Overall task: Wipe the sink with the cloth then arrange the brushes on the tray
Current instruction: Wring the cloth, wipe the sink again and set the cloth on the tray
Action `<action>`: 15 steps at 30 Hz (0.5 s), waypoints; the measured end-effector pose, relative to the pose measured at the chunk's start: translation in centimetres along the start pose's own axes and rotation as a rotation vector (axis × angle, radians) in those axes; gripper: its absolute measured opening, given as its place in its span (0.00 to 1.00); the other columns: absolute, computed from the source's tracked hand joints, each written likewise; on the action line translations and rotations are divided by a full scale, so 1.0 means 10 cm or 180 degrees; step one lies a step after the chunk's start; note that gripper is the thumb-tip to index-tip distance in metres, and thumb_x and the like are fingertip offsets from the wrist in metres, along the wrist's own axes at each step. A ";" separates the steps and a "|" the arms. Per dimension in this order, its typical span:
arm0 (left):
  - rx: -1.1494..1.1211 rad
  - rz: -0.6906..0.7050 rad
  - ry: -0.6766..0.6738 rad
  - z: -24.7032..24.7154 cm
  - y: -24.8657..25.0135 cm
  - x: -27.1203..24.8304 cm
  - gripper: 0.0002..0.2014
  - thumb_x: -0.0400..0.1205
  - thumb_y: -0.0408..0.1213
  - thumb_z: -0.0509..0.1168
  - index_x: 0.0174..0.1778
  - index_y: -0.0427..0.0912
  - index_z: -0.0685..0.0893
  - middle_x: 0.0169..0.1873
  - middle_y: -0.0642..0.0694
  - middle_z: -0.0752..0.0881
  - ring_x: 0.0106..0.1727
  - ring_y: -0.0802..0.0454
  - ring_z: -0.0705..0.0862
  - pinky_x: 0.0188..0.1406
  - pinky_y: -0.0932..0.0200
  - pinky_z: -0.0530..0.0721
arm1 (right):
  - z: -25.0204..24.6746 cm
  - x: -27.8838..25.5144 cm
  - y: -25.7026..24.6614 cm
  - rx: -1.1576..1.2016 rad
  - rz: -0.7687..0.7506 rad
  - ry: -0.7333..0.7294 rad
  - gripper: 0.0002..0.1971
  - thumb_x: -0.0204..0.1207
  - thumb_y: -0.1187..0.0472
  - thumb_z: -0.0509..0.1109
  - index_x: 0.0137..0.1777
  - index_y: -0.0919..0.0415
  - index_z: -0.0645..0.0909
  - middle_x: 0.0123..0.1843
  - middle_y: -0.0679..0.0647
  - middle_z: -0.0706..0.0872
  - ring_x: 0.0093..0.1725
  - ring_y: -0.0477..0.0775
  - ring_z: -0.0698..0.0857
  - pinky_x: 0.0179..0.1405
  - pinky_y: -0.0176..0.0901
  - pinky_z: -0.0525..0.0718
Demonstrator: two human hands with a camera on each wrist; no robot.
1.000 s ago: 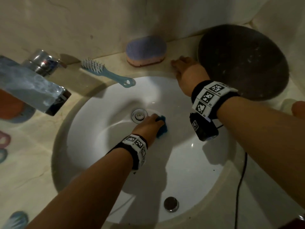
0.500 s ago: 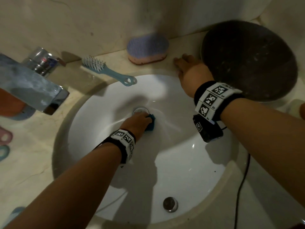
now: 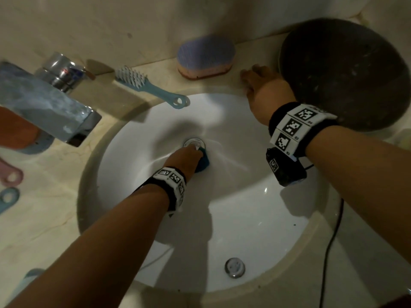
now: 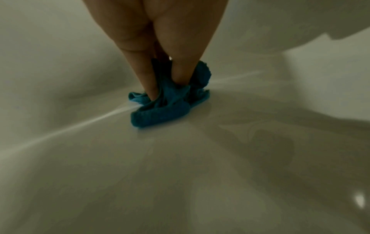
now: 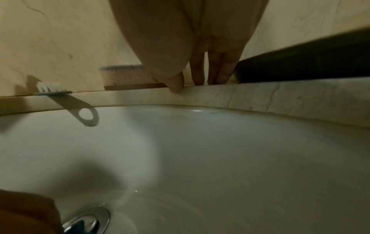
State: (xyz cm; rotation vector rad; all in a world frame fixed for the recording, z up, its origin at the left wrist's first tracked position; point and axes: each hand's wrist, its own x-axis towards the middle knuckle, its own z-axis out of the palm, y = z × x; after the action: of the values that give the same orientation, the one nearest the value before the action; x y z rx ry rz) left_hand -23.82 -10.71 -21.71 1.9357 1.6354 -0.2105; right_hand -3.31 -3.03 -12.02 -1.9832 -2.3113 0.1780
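My left hand [image 3: 189, 157] grips a bunched teal cloth [image 3: 203, 163] and presses it on the white sink [image 3: 255, 218] bottom, right beside the chrome drain [image 3: 194, 143]. In the left wrist view fingers [image 4: 144, 76] dig into the cloth [image 4: 166, 107]. My right hand [image 3: 264, 87] lies flat with straight fingers on the marble ledge behind the basin, beside the dark round tray [image 3: 342, 72]. A light-blue handled brush [image 3: 151, 87] lies on the ledge, its loop over the basin rim. A purple-topped scrub brush [image 3: 205, 55] sits against the wall.
A chrome faucet [image 3: 46, 96] juts in from the left. An orange object [image 3: 15, 127] and pink and blue loop handles [image 3: 10, 185] lie on the left counter. An overflow cap [image 3: 234, 267] sits low in the basin. A black cable [image 3: 331, 245] runs down the right.
My left hand slid the cloth left across the basin bottom, from right of the drain to against it. The right hand stayed on the ledge.
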 end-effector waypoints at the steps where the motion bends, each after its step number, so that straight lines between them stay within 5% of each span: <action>1: -0.0140 0.0000 0.0086 -0.01 0.02 0.02 0.19 0.86 0.41 0.54 0.72 0.40 0.73 0.70 0.37 0.76 0.70 0.41 0.75 0.68 0.56 0.70 | 0.00 0.00 0.00 0.0013 -0.0017 0.0030 0.24 0.80 0.65 0.57 0.77 0.59 0.68 0.79 0.67 0.66 0.72 0.72 0.72 0.70 0.56 0.72; 9: -0.0274 0.0084 0.0395 -0.14 0.01 -0.04 0.15 0.84 0.38 0.59 0.66 0.41 0.78 0.64 0.39 0.75 0.63 0.39 0.77 0.61 0.52 0.76 | 0.00 -0.02 0.00 0.0068 -0.0025 0.0081 0.24 0.80 0.65 0.57 0.77 0.60 0.69 0.78 0.68 0.67 0.70 0.74 0.73 0.69 0.59 0.72; 15: -0.0551 0.0914 -0.0595 0.01 0.23 -0.18 0.18 0.79 0.35 0.66 0.67 0.44 0.79 0.66 0.45 0.77 0.68 0.46 0.75 0.71 0.56 0.72 | -0.01 -0.01 0.01 -0.0003 0.0001 -0.0014 0.24 0.81 0.63 0.56 0.78 0.58 0.67 0.79 0.67 0.66 0.71 0.72 0.72 0.70 0.56 0.70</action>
State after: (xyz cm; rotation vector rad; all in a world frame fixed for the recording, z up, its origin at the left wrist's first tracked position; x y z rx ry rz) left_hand -22.03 -12.47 -20.18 1.9271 1.1999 -0.1259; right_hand -3.18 -3.13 -11.92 -1.9856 -2.3142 0.1816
